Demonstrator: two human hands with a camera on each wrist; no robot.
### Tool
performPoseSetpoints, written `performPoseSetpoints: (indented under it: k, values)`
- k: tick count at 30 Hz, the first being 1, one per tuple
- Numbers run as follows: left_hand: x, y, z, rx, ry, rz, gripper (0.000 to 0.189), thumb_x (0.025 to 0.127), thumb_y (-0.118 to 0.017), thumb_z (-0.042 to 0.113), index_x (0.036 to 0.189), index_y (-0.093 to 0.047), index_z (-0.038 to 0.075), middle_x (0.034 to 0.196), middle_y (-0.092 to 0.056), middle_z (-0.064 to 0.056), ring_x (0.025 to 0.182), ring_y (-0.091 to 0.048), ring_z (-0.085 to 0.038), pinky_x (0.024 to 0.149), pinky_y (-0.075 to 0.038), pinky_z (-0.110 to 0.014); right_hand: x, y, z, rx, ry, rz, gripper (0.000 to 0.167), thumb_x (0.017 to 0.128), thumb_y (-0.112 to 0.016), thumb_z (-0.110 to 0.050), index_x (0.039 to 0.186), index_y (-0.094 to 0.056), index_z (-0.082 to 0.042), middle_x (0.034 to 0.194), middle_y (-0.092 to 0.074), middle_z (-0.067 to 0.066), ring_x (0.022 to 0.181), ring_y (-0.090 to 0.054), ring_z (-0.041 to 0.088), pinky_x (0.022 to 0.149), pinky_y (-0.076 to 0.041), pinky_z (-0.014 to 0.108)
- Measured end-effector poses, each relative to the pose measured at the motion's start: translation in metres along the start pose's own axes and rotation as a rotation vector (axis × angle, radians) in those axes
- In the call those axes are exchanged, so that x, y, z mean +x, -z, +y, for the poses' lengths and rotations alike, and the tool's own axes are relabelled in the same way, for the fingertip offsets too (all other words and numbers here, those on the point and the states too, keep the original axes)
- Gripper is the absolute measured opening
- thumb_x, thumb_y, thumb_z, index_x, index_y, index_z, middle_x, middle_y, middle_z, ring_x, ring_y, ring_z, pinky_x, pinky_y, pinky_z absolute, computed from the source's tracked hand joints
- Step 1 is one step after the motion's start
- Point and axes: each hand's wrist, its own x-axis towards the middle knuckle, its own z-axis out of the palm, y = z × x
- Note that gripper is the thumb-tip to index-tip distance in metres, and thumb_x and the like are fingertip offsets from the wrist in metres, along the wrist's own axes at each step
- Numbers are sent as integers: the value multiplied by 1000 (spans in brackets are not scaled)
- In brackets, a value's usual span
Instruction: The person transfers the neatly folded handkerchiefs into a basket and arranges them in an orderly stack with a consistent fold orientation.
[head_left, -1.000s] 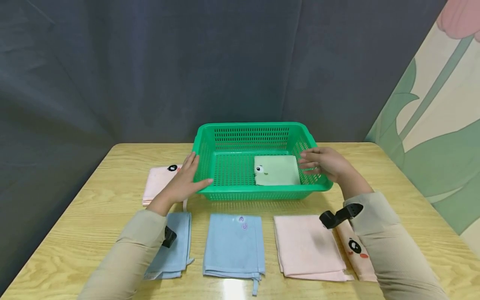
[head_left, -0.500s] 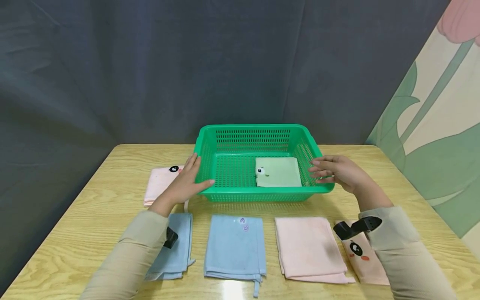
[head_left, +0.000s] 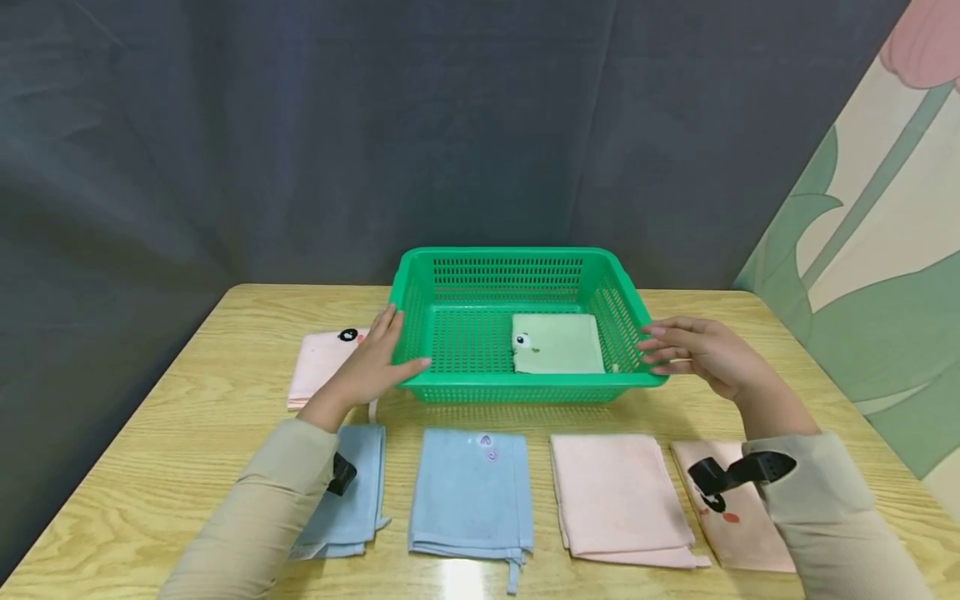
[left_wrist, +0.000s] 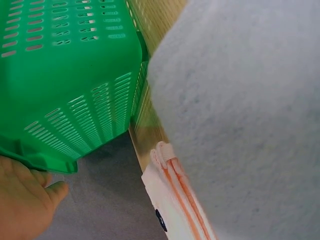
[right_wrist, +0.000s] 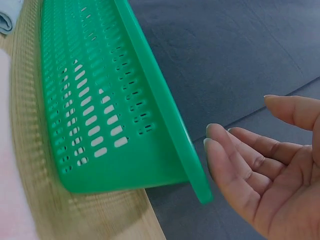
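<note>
Green plastic with slotted walls, the basket (head_left: pixel 540 380) sits mid-frame on the wooden tabletop (head_left: pixel 187 392). A beige left sleeve (head_left: pixel 251 508) slants up from the lower left, and the left hand (head_left: pixel 367 362) rests against the basket's left side, its fingers straight and close together, the thumb spread away at the basket's lower left corner. A matching right sleeve (head_left: pixel 832 517) rises from the lower right; the right hand (head_left: pixel 705 354) is at the basket's right rim, fingers gently bent and slightly parted, thumb standing apart (the right wrist view shows the fingertips just beside the rim). Inside the basket, right of centre, lies a folded pale green cloth (head_left: pixel 562 346), flat on the bottom, with an embroidered eye at its left edge.
</note>
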Motion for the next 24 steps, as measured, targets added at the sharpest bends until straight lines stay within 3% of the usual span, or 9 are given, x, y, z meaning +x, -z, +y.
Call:
performPoseSetpoints:
  k: [4,10,15,24]
  values:
    - [0,0,-1,2,-1,-7,89,81,-43,58,139,1,5,143,13,-6,128,11,-22,96,-11,-54,-5,4,2,2,13,2,42,92,-44,-17,117,-34,15,92,-61,2,83,-60,17,70,-48,29]
    - [1,1,0,-2,6,-3,90,80,-42,60,139,1,6,143,12,-5,128,12,-20,97,-12,-53,-11,9,4,19,24,19,21,92,-44,-14,108,-50,-4,93,-62,3,83,-60,17,69,-48,28]
    - [1,2,1,-5,8,-8,89,81,-42,59,139,1,6,143,12,-5,128,12,-20,97,-12,-52,-18,11,5,-5,21,42,15,91,-45,-15,101,-56,-17,93,-62,0,83,-60,15,69,-48,26]
    - [1,2,0,-2,8,-7,88,82,-43,56,139,1,6,143,13,-5,128,11,-21,97,-11,-52,-30,15,7,2,25,58,15,91,-45,-16,99,-57,-19,93,-62,0,82,-60,14,69,-48,26]
